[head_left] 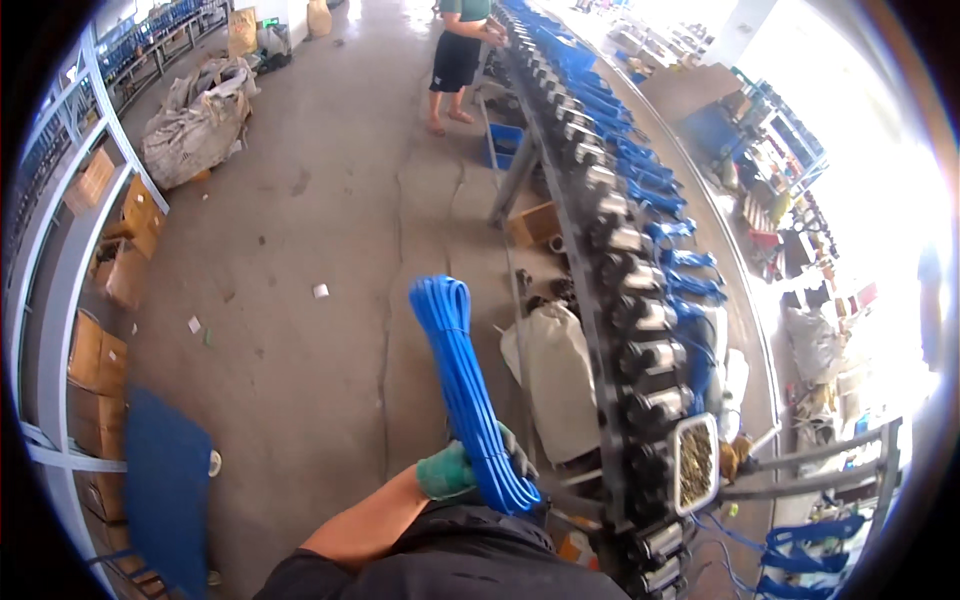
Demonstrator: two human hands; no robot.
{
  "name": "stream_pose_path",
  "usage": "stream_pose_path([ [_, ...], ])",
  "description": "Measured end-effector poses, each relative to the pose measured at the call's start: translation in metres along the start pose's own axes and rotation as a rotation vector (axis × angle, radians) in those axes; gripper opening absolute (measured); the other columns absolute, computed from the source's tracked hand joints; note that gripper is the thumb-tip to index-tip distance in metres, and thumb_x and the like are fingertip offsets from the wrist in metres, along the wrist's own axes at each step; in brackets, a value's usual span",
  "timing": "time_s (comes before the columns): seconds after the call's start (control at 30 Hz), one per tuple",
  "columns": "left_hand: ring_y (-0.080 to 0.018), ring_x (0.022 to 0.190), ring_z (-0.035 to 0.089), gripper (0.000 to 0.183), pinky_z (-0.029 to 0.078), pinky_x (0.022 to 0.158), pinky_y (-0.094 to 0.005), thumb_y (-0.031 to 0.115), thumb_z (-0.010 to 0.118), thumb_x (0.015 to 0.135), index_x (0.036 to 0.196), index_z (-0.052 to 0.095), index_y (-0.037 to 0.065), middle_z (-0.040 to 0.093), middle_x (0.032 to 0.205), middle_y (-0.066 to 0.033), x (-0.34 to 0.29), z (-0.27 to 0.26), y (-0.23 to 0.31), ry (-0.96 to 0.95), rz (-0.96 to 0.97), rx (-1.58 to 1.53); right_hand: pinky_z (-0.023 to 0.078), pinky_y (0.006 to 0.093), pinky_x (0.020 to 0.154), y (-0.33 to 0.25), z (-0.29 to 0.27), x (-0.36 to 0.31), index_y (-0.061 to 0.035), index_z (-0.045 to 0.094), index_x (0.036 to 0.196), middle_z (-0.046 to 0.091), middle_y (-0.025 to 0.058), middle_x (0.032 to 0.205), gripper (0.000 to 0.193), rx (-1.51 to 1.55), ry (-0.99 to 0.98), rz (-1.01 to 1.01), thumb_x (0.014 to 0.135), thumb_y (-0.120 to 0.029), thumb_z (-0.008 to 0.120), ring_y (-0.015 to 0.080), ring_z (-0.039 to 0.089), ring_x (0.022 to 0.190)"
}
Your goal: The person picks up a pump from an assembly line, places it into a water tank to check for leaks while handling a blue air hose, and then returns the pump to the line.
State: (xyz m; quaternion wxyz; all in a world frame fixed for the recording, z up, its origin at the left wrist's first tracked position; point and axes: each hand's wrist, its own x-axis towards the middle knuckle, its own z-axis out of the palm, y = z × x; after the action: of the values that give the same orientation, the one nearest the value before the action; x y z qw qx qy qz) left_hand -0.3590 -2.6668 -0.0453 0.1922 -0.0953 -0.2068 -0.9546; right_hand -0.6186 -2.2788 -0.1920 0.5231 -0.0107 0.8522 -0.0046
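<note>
My left hand (452,472), in a green glove with dark grey fingers, is closed around the lower part of a coiled blue cable bundle (455,365). The long, narrow bundle is tied near its upper end and slants up and to the left in front of me, over the floor. Grey glove fingertips show at its right side. My right hand is not in view. Just right of the bundle stands a long rack with a row of silver and black cylindrical pump-like units (650,358), with blue cable bundles (690,287) lying along its far side.
A white tray of small brass-coloured parts (697,465) sits on the rack. Below are a pale sack (560,385) and a blue crate (505,145). A person (462,50) stands farther up the rack. Shelving with cardboard boxes (98,355) and a blue panel (168,490) are at left.
</note>
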Motion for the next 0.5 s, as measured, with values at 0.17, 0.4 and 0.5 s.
stream_pose_path([
  [0.17, -0.0450, 0.121, 0.061, 0.027, 0.047, 0.104, -0.0570, 0.025, 0.071, 0.096, 0.119, 0.061, 0.014, 0.070, 0.111, -0.0164, 0.024, -0.094, 0.173, 0.158, 0.128, 0.229, 0.062, 0.0478, 0.061, -0.166, -0.002, 0.059, -0.0041, 0.077, 0.103, 0.076, 0.0130, 0.093, 0.028, -0.163, -0.059, -0.017, 0.094, -0.024, 0.059, 0.0329, 0.073, 0.081],
  [0.4, -0.0474, 0.121, 0.060, 0.040, 0.047, 0.105, -0.0632, 0.026, 0.075, 0.092, 0.125, 0.058, 0.014, 0.070, 0.114, -0.0169, 0.020, -0.175, 0.357, 0.383, 0.481, 0.255, 0.062, 0.0477, 0.062, -0.493, -0.052, 0.074, -0.0038, 0.078, 0.101, 0.077, 0.0127, 0.094, 0.029, -0.375, -0.132, -0.010, 0.094, -0.025, 0.060, 0.0332, 0.073, 0.082],
  [0.5, -0.0473, 0.119, 0.061, 0.027, 0.045, 0.109, -0.0638, 0.024, 0.063, 0.099, 0.124, 0.057, 0.013, 0.069, 0.113, -0.0165, 0.046, -0.198, 0.431, 0.489, 0.663, 0.279, 0.063, 0.0441, 0.059, -0.612, -0.080, 0.104, -0.0003, 0.078, 0.096, 0.076, 0.0144, 0.092, 0.029, -0.343, -0.083, -0.115, 0.091, -0.026, 0.065, 0.0303, 0.074, 0.077],
])
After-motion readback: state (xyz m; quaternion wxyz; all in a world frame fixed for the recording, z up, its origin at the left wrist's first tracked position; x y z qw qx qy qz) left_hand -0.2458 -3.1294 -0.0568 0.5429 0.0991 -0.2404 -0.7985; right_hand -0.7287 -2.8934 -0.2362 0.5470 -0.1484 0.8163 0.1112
